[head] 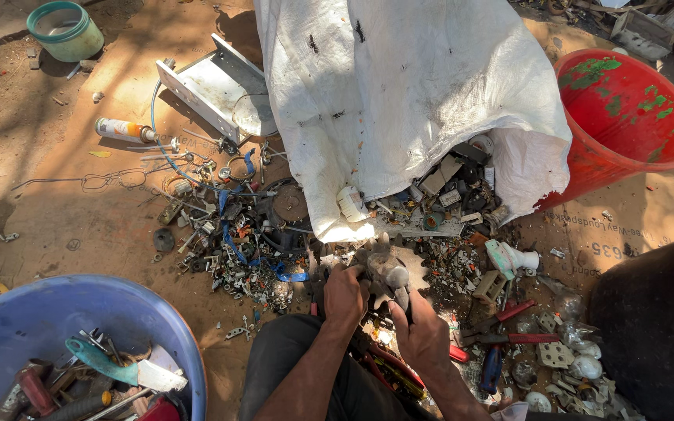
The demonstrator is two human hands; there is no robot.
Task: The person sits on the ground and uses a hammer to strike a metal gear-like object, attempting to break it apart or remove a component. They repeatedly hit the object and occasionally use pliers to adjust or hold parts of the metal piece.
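Grey metal part (388, 273) sits gripped between left hand (345, 295) and right hand (423, 334).

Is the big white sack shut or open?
Open. The white sack lies with its mouth gaping toward the person, and scrap parts spill out of it onto the ground.

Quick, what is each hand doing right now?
Left hand: closed on the grey metal part.
Right hand: closed on the same part from below.
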